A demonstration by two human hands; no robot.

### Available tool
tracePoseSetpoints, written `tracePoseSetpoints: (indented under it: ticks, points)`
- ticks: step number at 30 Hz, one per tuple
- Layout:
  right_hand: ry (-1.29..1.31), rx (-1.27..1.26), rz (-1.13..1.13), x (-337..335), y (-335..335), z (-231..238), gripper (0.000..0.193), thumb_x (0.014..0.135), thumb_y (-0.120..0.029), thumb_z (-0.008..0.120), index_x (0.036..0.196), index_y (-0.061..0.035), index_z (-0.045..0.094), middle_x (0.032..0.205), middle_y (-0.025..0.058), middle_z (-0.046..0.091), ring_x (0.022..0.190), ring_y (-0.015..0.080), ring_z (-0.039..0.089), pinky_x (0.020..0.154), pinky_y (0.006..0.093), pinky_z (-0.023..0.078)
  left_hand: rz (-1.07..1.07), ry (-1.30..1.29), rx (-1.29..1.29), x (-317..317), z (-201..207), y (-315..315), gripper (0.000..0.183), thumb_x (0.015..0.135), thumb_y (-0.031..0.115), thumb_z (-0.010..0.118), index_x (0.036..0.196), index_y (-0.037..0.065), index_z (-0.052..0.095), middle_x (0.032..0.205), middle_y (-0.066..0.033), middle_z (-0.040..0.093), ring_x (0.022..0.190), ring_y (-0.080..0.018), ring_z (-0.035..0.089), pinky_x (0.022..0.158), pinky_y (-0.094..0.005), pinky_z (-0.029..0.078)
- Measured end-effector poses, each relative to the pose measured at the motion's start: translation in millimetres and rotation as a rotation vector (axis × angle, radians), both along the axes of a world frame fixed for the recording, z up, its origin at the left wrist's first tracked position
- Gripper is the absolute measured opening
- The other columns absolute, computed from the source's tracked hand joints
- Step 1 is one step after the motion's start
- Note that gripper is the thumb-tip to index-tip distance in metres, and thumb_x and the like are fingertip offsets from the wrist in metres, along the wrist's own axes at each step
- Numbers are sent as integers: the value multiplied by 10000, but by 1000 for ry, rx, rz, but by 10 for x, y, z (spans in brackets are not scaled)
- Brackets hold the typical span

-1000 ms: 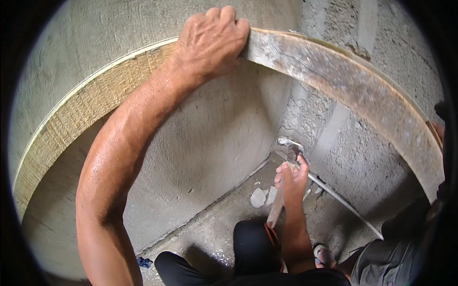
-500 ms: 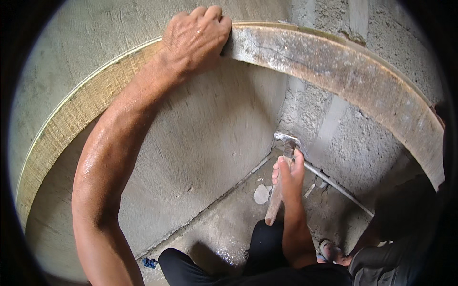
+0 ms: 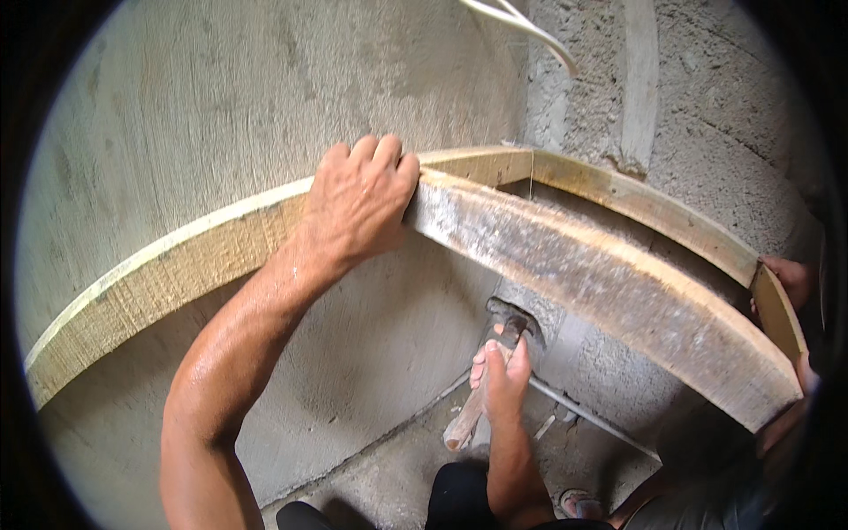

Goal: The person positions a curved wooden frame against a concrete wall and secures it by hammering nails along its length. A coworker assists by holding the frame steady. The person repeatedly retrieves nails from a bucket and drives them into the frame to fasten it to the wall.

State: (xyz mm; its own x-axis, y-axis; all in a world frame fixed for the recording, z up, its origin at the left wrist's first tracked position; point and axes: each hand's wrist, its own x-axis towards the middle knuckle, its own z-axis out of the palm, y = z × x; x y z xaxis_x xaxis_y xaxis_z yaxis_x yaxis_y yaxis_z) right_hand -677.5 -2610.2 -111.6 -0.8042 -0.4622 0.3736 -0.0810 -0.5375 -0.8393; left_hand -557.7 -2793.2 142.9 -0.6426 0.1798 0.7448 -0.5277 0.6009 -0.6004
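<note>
My left hand (image 3: pixel 362 199) is wrapped over the top edge of a wooden frame of rough boards, where a pale board (image 3: pixel 194 246) meets a darker, stained board (image 3: pixel 583 265). Lower down, in front of the corner of the walls, my right hand (image 3: pixel 503 380) grips a hammer (image 3: pixel 465 422) high on its wooden handle. The hammer's dark head points up beside a hole (image 3: pixel 530 322) in the rough wall. At the right rim a co-worker's hand (image 3: pixel 786 278) touches the short end piece of the frame (image 3: pixel 777 318).
Plastered wall (image 3: pixel 265 97) stands on the left, with rough concrete wall (image 3: pixel 592 115) meeting it on the right. White cable (image 3: pixel 539 31) hangs at the top. A thin pipe (image 3: pixel 601 426) runs along the wall base, near a co-worker's sandalled foot (image 3: pixel 579 503).
The frame has come down and tilted, so its back boards and inner gap now show. My left hand has gone lower with it. A co-worker's hand and white cable have come into view.
</note>
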Motion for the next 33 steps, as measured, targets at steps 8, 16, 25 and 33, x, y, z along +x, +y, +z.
tracePoseSetpoints:
  ticks: [8, 16, 25, 33]
  points:
    - [-31, 31, 35, -77, -8, -7, 336, 1043, -188, 616, 1344, -69, 525, 801, 28, 600, 579, 73, 550, 477, 233, 453, -57, -36, 93, 35, 38, 69, 286, 703, 165, 757, 948, 80, 638, 975, -67, 564, 948, -219, 594, 759, -369, 449]
    - [-66, 94, 76, 18, 138, -181, 347, 1042, -208, 646, 1352, -105, 528, 806, 17, 598, 584, 62, 543, 488, 241, 448, -73, 30, 18, 21, 29, 87, 199, 760, 161, 739, 923, 88, 650, 947, -55, 568, 906, -206, 601, 716, -361, 446]
    - [-18, 237, -10, 154, 521, -99, 359, 1047, -220, 641, 1353, -69, 531, 819, 10, 600, 599, 66, 543, 511, 253, 458, -9, 3, 105, -6, 4, 65, 280, 712, 138, 755, 946, 87, 610, 974, -71, 556, 943, -226, 591, 749, -359, 443]
    - [30, 368, -87, 270, 696, 5, 366, 1053, -233, 632, 1376, -87, 543, 821, 10, 607, 628, 81, 569, 535, 267, 483, -103, 21, 59, 36, 13, 56, 171, 785, 86, 736, 931, 84, 647, 932, -53, 573, 900, -195, 605, 712, -347, 455]
